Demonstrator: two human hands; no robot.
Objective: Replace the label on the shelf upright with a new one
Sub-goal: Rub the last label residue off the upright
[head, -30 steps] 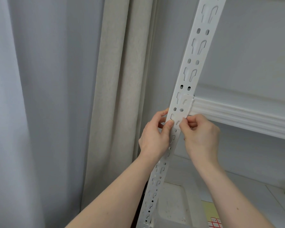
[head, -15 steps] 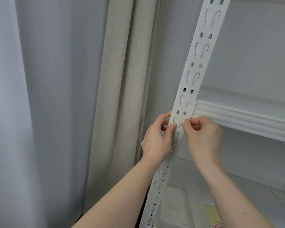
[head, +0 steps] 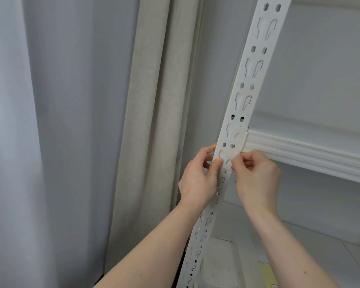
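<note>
A white slotted shelf upright (head: 248, 84) runs diagonally from top right to bottom centre. A pale, nearly see-through label (head: 234, 148) lies on its face beside the shelf beam. My left hand (head: 202, 179) wraps the upright's left edge, and its thumb presses the label's lower left corner. My right hand (head: 256, 179) pinches the label's lower right corner between thumb and forefinger. No writing shows on the label.
A white ribbed shelf beam (head: 312, 159) joins the upright at the right. Beige and grey curtains (head: 150, 121) hang to the left. Below, a white plastic container (head: 222, 265) and a yellow paper (head: 265, 273) lie on the lower shelf.
The view has drifted slightly, so the upright sits further right in frame. Both hands stay at the label's lower edge, with the fingers barely shifted.
</note>
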